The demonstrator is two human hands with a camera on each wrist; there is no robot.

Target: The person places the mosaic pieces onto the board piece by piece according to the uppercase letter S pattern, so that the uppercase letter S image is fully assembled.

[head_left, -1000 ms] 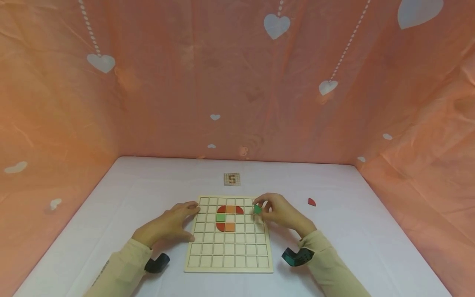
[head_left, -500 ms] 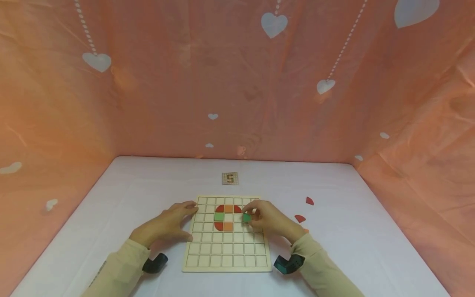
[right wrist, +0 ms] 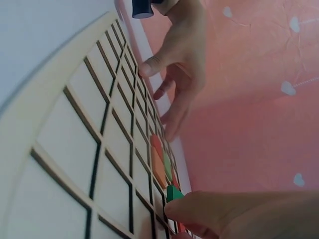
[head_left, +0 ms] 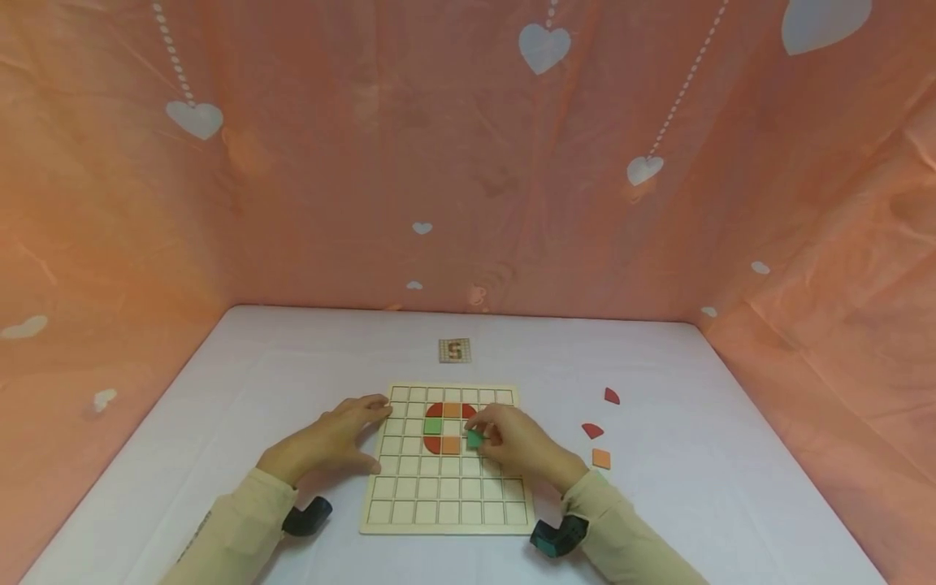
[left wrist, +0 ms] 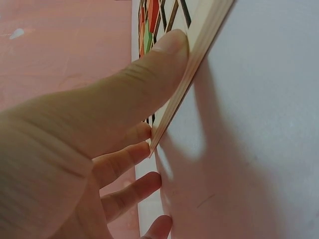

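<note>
A wooden grid board (head_left: 448, 520) lies on the white table. My left hand (head_left: 336, 435) rests at its left side, and in the left wrist view the thumb (left wrist: 172, 47) presses on the rim with the other fingers spread along the edge. Between thumb and fingertips my right hand (head_left: 522, 439) pinches a green square tile (head_left: 474, 439), close over the grid just right of the lower orange square (head_left: 450, 445). Set in the board are red quarter-circles (head_left: 433, 444), another orange square (head_left: 452, 410) and a light green square (head_left: 433, 426). My right fingers partly cover the upper right red piece.
Behind the board lies a small card (head_left: 455, 350) with a brown S-like figure on a grid. Two loose red quarter-circles (head_left: 612, 396) and an orange square tile (head_left: 601, 459) lie right of the board. A pink curtain (head_left: 468, 162) with pale hearts surrounds the table.
My right hand has moved left and toward me over the board with the green tile, uncovering a red quarter-circle and an orange tile on the table. My left hand stays at the edge.
</note>
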